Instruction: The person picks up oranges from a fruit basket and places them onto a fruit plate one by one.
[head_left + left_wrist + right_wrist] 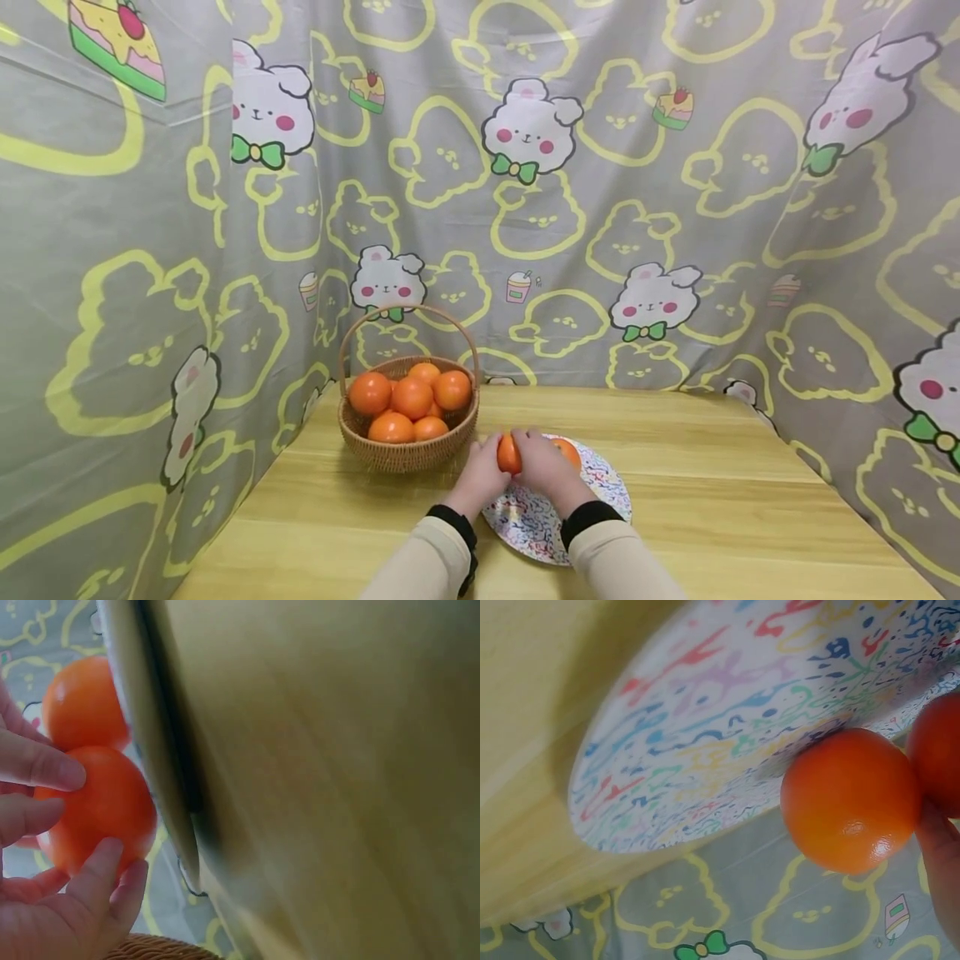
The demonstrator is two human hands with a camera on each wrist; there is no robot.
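Observation:
Both hands meet around one orange [509,454] at the left part of a round, colourfully speckled plate [525,529]. My left hand [480,477] holds it from the left side, and my right hand [546,467] from the right. In the left wrist view, fingertips of the left hand [82,907] lie on the lower side of this orange [112,810], with the right hand's fingers [45,766] across its other side. A second orange [567,454] sits on the plate, partly hidden behind the right hand; the right wrist view shows this orange [851,799] whole, beside the held one.
A wicker basket [405,454] with a tall handle stands left of the plate, heaped with several oranges [412,397]. The wooden table [720,500] meets a patterned curtain [555,217] at the back and sides.

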